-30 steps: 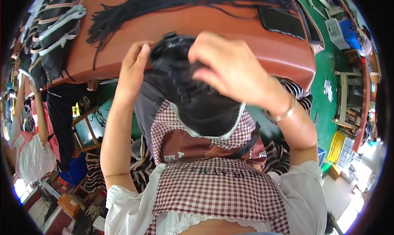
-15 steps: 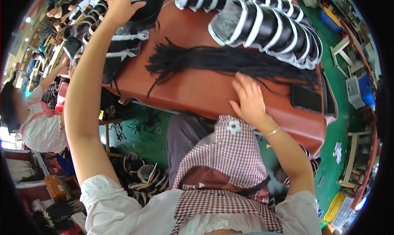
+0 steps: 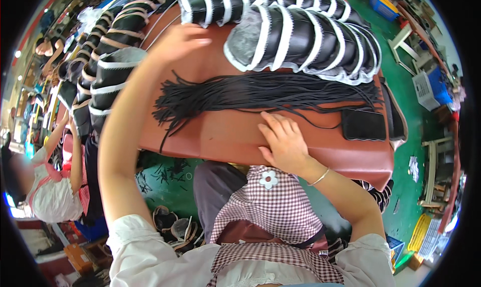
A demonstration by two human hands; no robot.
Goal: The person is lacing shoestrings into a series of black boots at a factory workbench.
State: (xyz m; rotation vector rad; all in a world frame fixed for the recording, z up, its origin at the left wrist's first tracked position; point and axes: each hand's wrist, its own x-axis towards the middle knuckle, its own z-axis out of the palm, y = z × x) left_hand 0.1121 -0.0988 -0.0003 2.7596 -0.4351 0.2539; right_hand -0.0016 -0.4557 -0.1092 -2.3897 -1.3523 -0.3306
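My left hand (image 3: 181,42) is over the far left of the brown table (image 3: 220,136), fingers stretched out and holding nothing. Just beyond its fingertips starts a row of black leather pieces (image 3: 213,9) with white edging. Near the table's front edge rests my right hand (image 3: 286,142), fingers spread and empty. Beyond its fingertips a bundle of thin black laces (image 3: 260,91) lies lengthwise across the table. Behind the laces a nearer row of black leather pieces (image 3: 295,39) overlaps, white toothed edging upward and grey fuzzy lining showing at its left end.
A black smartphone-like slab (image 3: 364,124) lies at the table's right. Left of my left arm stand black leather pieces (image 3: 107,81) in rows, some tan-edged. A co-worker in a white top (image 3: 55,199) sits at far left. Black scraps (image 3: 163,174) litter the green floor.
My left hand has let go of a white-edged black leather piece at the far left and moved right, toward me. My right hand has shifted slightly left in the picture, staying open.
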